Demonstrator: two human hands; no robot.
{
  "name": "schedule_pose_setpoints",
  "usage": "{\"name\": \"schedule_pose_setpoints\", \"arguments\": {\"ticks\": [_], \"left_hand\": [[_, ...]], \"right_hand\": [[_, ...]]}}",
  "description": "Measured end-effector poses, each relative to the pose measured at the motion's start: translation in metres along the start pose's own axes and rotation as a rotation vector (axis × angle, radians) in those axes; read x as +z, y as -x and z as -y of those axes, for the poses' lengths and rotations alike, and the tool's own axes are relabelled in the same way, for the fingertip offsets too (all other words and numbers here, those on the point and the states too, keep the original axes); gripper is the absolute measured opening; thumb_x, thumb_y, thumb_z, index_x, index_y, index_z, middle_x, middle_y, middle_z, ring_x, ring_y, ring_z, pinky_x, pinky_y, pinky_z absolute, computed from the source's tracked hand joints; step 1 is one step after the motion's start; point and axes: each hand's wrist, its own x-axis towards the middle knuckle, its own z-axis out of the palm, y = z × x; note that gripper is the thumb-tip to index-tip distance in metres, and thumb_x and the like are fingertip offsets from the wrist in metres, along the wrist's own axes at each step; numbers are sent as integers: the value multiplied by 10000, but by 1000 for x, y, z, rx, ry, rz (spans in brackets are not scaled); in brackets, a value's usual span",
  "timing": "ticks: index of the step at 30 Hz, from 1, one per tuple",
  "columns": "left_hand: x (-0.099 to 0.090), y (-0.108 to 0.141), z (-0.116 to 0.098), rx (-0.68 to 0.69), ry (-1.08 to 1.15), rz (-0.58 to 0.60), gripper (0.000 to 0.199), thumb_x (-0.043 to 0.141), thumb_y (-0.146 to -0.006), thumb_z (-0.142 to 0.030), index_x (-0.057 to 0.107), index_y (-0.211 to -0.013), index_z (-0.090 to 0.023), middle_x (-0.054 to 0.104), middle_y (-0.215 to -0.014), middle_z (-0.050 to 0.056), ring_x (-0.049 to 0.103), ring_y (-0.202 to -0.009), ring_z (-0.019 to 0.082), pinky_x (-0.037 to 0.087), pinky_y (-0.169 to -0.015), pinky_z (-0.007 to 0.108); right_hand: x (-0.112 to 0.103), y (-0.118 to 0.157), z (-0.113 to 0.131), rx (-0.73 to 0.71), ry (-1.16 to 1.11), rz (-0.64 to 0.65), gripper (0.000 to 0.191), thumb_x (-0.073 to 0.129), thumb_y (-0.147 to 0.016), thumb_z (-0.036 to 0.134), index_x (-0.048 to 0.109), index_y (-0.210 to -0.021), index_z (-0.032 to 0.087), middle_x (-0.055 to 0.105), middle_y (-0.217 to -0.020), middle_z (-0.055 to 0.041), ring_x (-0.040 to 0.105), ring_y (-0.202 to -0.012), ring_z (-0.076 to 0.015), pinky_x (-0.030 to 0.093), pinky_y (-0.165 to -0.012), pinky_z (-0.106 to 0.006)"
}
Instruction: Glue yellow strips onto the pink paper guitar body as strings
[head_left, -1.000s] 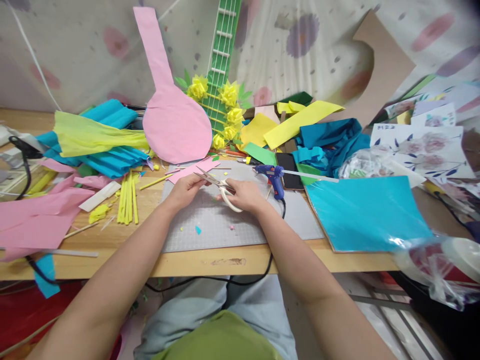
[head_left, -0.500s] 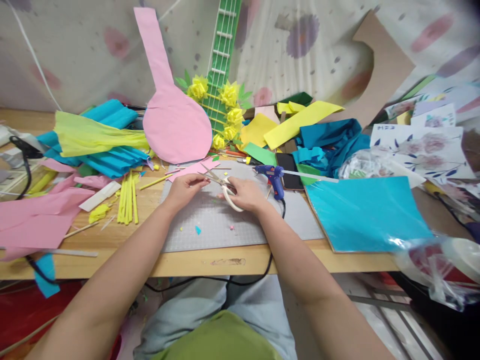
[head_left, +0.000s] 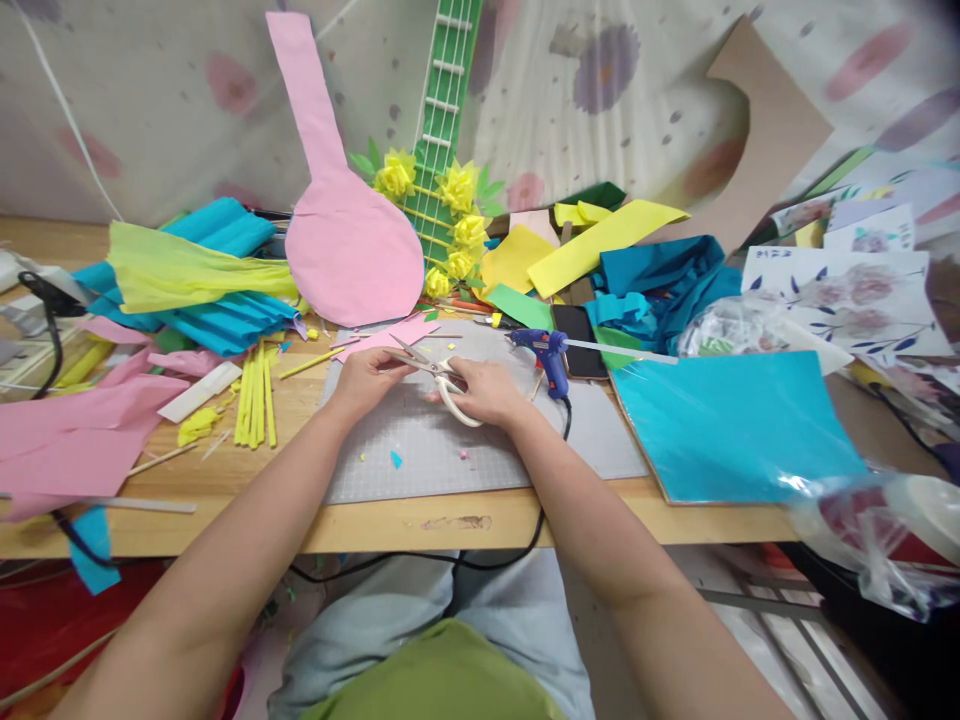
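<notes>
My right hand (head_left: pixel 486 390) grips a pair of white-handled scissors (head_left: pixel 457 403) above the grey cutting mat (head_left: pixel 427 465). The blades point up and left, parted, close to my left fingertips. My left hand (head_left: pixel 367 380) is closed in a pinch; whatever lies between its fingers is too small to make out. Just behind the hands, a pink paper piece (head_left: pixel 390 337) lies on the mat's far edge. Small blue and pink scraps are scattered on the mat in front of me.
A blue glue gun (head_left: pixel 546 355) lies right of my hands, its black cord crossing the table edge. Behind it is a phone (head_left: pixel 581 340). A pink guitar-shaped cutout (head_left: pixel 352 250) and a green guitar neck (head_left: pixel 442 140) with yellow flowers stand at the back. Yellow strips (head_left: pixel 256 400) lie left.
The scissors and my right hand have shifted slightly left, bringing the blades nearer to my left fingers. My left hand has moved a little left.
</notes>
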Motion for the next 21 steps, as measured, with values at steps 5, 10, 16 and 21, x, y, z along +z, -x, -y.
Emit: {"name": "schedule_pose_setpoints", "arguments": {"ticks": [5,10,16,21], "left_hand": [[-1,0,0,-11,-15,7,212,661,-657,-314,703,-816,-180,705,-807,34,639,-756,173,506,-728,298],[-1,0,-2,-34,-32,-12,195,659,-660,-323,705,-781,-177,704,-806,33,634,-757,164,496,-737,280],[-2,-1,0,-3,-28,13,194,644,-677,-323,704,-801,-187,703,-819,37,636,-774,170,495,-748,287],[-3,-1,1,44,-69,31,192,624,-698,-308,706,-836,-203,704,-862,31,633,-811,177,484,-769,294]], "right_hand": [[-2,0,-1,47,0,46,547,342,-755,691,581,-851,209,657,-799,-44,560,-720,-167,242,-581,-250],[-3,0,-11,71,-27,-4,548,337,-756,693,600,-843,220,655,-778,-30,550,-700,-159,241,-568,-241],[-4,2,-10,43,-19,22,536,355,-753,684,576,-886,214,652,-800,-38,553,-691,-163,246,-558,-239],[-1,2,-9,-25,-6,28,557,326,-752,701,573,-874,217,654,-800,-38,549,-675,-159,244,-553,-234]]}}
